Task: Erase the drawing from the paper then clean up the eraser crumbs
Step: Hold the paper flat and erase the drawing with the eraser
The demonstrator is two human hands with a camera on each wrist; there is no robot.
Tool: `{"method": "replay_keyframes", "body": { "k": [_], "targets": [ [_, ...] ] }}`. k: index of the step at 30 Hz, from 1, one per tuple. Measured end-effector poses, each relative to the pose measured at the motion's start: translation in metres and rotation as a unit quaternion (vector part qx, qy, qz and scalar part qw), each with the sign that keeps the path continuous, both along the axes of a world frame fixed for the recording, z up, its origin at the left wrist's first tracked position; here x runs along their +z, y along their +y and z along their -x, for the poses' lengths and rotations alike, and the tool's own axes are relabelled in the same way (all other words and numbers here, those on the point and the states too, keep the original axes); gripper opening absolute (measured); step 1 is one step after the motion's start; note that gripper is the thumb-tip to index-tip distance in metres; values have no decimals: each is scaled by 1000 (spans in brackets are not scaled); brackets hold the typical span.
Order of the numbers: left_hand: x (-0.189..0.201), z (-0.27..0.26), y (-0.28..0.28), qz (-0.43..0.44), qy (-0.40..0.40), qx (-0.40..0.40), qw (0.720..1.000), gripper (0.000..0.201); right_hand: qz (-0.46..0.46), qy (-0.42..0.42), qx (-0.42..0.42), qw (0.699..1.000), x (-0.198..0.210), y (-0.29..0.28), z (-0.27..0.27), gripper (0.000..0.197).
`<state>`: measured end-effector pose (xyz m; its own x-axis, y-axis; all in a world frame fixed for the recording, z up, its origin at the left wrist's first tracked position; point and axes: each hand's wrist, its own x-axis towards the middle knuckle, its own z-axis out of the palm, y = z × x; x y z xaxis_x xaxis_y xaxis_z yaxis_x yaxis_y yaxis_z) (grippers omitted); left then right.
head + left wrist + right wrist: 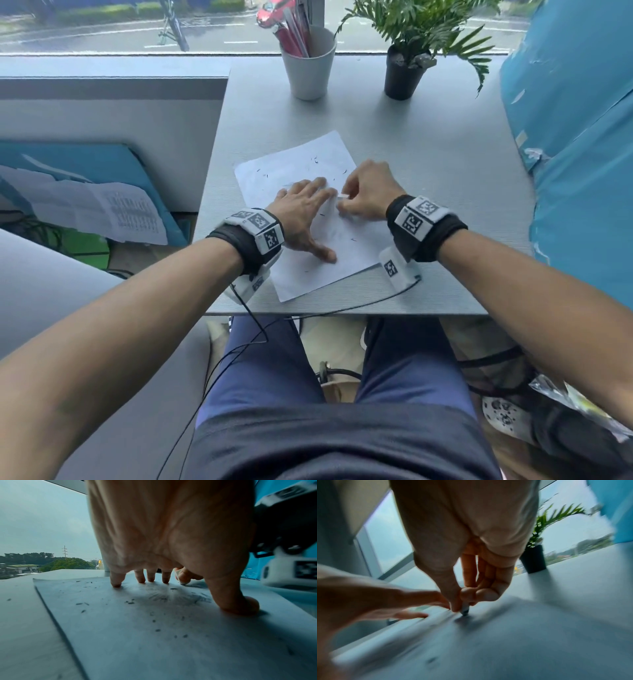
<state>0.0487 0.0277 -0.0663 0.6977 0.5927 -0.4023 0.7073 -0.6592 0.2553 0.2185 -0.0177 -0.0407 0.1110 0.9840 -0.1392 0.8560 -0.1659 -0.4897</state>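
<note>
Our left hand (301, 212) presses the paper (294, 277) flat with spread fingers; our right hand (368, 192) pinches the eraser (464, 609) against it amid crumbs (130, 602).

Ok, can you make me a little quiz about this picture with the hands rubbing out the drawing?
1. True or false: the left hand presses flat on the paper.
2. What does the right hand pinch? A) pencil B) eraser C) scissors
3. Fill in: dark eraser ____ lie scattered on the paper.

Key: 1 true; 2 B; 3 crumbs
</note>
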Motion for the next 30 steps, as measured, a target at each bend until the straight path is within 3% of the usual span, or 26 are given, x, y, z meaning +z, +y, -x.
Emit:
{"method": "replay_keyframes", "body": {
  "k": [3, 5, 7, 9, 13, 17, 22, 26, 30],
  "targets": [
    [-2, 0, 1, -12, -8, -10, 1000, 136, 47, -6, 112, 993, -3, -28, 25, 14],
    [-2, 1, 1, -7, -9, -7, 1000, 135, 59, 1, 93, 994, 0, -19, 11, 14],
    [-1, -1, 1, -2, -5, -1, 1000, 134, 19, 12, 17, 1000, 4, -2, -10, 17],
    [-1, -1, 0, -2, -1, 2, 1000, 134, -4, 14, -8, 1000, 2, -1, -9, 16],
    [-1, -1, 2, -6, 18, -8, 1000, 138, 61, 9, 120, 991, 1, -32, 25, 10],
    [0, -3, 2, 7, 25, 3, 1000, 137, 14, 15, -1, 1000, 8, -2, -8, 16],
    [-3, -2, 2, -5, 28, -9, 1000, 141, 66, 1, 128, 990, 0, -30, 26, 15],
    [-3, -2, 2, 10, 21, -2, 1000, 139, 28, -3, 18, 999, 11, 0, -9, 18],
    [-3, -2, 3, 13, 31, -10, 999, 139, 70, -6, 129, 989, 2, -30, 20, 13]
  ]
}}
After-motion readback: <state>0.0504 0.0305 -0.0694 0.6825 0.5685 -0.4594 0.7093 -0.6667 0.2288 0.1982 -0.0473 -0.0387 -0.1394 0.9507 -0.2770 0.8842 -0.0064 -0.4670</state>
